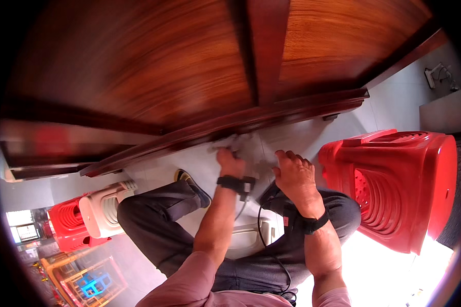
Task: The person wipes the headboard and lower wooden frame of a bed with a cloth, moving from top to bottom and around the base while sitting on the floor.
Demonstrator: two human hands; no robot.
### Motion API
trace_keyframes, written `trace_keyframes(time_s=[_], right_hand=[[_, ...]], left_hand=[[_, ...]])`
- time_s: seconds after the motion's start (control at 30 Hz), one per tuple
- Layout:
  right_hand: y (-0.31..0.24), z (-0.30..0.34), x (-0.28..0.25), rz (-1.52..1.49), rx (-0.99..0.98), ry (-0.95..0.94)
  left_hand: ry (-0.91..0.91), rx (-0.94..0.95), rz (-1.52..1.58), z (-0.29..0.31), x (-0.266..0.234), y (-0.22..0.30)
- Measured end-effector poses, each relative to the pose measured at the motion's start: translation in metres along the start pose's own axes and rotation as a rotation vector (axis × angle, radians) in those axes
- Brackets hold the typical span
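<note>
My left hand [231,162] reaches to the lower edge of a large reddish-brown wooden piece of furniture [200,66]. Its fingers close on a greyish cloth [234,141], smeared by motion, against or just below the dark base moulding [287,112]. Above my bent right knee, my right hand [296,176] hovers or rests with its back up and fingers loosely apart, nothing in it. Dark straps circle both wrists, and a cable runs from the left one.
A red plastic stool [394,179] stands close on my right. Behind my left knee are a white stool [107,207] and a red stool [66,222]. A low pale stool [243,240] shows between my legs. A black cable [264,225] crosses my lap.
</note>
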State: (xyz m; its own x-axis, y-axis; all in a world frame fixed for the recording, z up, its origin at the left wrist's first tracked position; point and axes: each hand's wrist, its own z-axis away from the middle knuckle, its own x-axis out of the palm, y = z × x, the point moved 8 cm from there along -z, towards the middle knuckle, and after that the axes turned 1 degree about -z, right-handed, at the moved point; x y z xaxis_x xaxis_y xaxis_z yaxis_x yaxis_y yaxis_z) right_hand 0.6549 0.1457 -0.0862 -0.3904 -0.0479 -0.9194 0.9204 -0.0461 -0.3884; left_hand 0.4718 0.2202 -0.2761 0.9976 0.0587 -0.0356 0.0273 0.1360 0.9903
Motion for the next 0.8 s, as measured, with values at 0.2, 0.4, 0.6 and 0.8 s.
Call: trace_keyframes(time_s=[0.2, 0.4, 0.6, 0.8], right_hand=[[0.0, 0.008, 0.011, -0.02, -0.023, -0.078], [0.023, 0.005, -0.001, 0.014, 0.083, -0.05], [0.021, 0.01, -0.014, -0.098, 0.024, 0.039], [0.034, 0.012, -0.008, -0.07, 0.075, -0.014]], left_hand=[[0.066, -0.481, 0.852, -0.007, 0.031, 0.022], [-0.459, 0.358, -0.711, -0.004, 0.122, 0.047], [-0.349, -0.072, -0.161, -0.018, 0.052, -0.026], [0.296, -0.518, 0.582, 0.005, 0.014, 0.019]])
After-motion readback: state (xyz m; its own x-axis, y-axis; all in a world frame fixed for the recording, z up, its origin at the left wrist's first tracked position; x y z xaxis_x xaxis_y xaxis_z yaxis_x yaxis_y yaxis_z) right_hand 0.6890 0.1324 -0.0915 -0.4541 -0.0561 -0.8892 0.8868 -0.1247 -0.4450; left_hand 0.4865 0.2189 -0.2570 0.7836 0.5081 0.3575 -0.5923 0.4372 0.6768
